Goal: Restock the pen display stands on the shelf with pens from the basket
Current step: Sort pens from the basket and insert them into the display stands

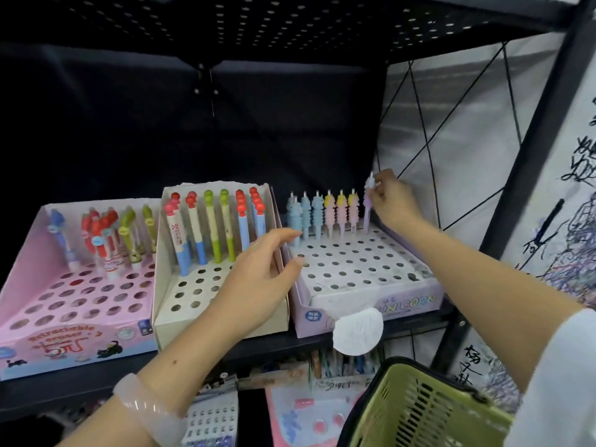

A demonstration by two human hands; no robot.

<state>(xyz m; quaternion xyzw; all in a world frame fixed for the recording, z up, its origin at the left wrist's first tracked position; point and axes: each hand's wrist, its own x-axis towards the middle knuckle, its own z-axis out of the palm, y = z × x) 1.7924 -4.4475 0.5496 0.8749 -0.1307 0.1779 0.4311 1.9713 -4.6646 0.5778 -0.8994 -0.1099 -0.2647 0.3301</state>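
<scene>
Pinched between the curled fingers of the right hand (392, 201) is a pale lilac unicorn-topped pen (368, 204), standing upright at the right end of the back row of the lavender cardboard display stand with a white perforated top (354, 269); whether its tip already sits in a hole is hard to tell, since the hand covers part of it. The left hand (258, 279) holds nothing, its fingers relaxed and spread, hovering over the gap between that stand and the cream cardboard display stand (222, 253) beside it.

All the stands sit side by side on the black metal shelf (290, 341). Furthest left is the pink cardboard display stand printed with red lettering (74, 291), with a loose cluster of red, green and blue pens at its back. The cream stand carries a back row of red-capped and green-capped pens (213, 227). The lavender stand's back row holds blue, then yellow-and-pink unicorn pens (322, 211) (its other holes show dark). A green plastic slotted basket (419, 411) hangs low at the right, below the right forearm. A pale translucent bangle (145, 404) circles the left wrist.
</scene>
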